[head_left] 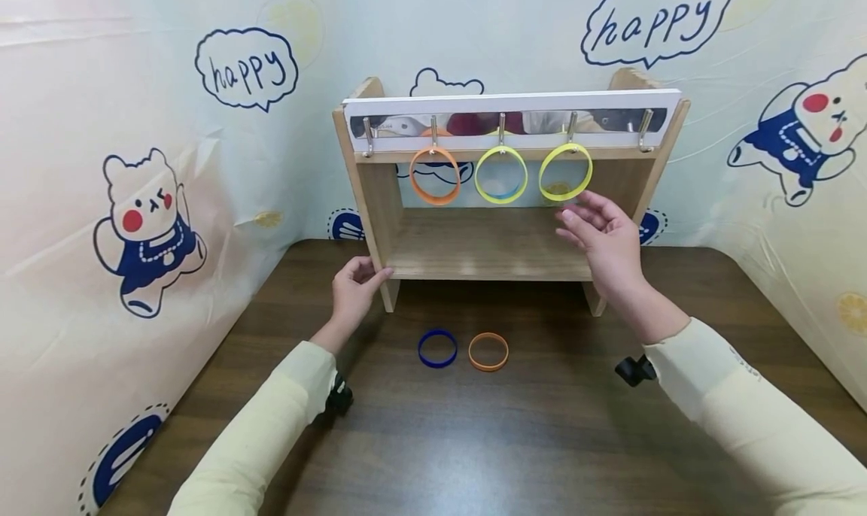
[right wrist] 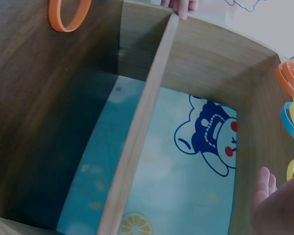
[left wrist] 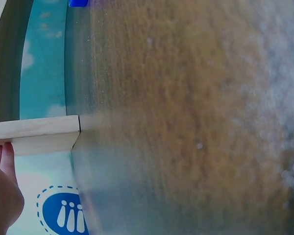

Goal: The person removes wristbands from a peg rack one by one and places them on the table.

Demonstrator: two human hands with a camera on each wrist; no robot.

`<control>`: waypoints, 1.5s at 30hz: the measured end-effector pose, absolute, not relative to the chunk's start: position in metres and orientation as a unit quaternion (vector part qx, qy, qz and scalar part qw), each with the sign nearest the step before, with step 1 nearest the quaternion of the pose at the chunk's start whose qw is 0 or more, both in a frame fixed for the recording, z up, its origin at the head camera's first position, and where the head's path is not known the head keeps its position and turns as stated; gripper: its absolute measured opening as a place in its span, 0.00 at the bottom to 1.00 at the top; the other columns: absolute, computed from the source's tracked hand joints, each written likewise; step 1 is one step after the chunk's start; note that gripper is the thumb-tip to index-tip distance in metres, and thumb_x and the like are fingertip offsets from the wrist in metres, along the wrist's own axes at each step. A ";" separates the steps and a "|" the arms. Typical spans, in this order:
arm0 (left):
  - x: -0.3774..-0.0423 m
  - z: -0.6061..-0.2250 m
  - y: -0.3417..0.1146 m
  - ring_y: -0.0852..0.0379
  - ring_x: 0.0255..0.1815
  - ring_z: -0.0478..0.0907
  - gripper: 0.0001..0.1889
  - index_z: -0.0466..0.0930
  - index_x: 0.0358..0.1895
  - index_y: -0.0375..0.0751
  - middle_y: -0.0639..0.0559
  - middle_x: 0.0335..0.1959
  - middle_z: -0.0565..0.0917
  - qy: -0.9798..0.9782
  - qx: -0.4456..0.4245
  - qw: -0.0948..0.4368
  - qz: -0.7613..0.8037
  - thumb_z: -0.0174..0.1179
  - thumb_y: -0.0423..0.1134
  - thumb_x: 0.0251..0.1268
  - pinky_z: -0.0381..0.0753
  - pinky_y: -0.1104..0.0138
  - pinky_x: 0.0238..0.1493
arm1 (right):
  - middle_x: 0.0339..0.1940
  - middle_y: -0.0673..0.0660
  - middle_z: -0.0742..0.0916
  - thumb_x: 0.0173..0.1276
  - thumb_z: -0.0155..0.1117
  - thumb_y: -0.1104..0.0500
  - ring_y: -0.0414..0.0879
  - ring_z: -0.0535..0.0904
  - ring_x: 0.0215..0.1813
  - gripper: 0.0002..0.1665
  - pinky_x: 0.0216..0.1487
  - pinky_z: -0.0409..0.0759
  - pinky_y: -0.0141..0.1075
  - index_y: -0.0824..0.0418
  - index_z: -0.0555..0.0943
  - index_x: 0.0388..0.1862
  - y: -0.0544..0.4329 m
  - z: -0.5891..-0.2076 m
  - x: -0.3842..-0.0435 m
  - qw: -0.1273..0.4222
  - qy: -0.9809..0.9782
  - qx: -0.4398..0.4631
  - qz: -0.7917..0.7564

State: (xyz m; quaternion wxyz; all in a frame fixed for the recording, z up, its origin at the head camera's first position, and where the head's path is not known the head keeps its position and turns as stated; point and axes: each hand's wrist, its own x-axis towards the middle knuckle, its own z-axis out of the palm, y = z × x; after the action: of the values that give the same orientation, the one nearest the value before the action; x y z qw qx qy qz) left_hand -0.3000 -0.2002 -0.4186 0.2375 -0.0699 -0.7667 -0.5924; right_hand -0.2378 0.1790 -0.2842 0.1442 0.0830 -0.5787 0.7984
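a thin yellow ring hangs from a metal hook near the upper right corner of the wooden rack. the right hand, fingers loosely parted, is beside its lower rim, contact unclear; the left hand pinches the rack's left edge.

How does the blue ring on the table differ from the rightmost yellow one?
The blue ring is dark; the yellow ring is bright. The blue ring lies flat on the table; the yellow ring hangs from a hook, near the right hand. Both are thin round bands.
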 end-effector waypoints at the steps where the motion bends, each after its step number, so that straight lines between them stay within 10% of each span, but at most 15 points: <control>1: -0.300 -0.419 -0.200 0.55 0.43 0.81 0.17 0.81 0.43 0.36 0.44 0.41 0.85 -0.766 -0.069 0.236 -0.594 0.73 0.43 0.55 0.81 0.68 0.42 | 0.46 0.58 0.85 0.62 0.70 0.64 0.47 0.84 0.48 0.25 0.46 0.82 0.35 0.63 0.75 0.58 0.179 -0.283 -0.238 0.145 -0.572 0.081 0.803; 45: -0.301 -0.419 -0.202 0.55 0.44 0.81 0.18 0.81 0.44 0.37 0.45 0.43 0.85 -0.767 -0.067 0.229 -0.596 0.72 0.45 0.55 0.82 0.66 0.44 | 0.40 0.61 0.85 0.58 0.71 0.70 0.47 0.85 0.38 0.20 0.38 0.83 0.33 0.65 0.81 0.51 0.174 -0.264 -0.243 0.196 -0.489 0.058 0.848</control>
State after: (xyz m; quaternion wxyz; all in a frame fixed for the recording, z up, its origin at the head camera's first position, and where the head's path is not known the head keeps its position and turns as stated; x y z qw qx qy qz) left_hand -0.3012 -0.2016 -0.4189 0.2288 -0.0671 -0.7668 -0.5959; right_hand -0.2432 0.1738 -0.2635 0.1957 0.0579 -0.4892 0.8479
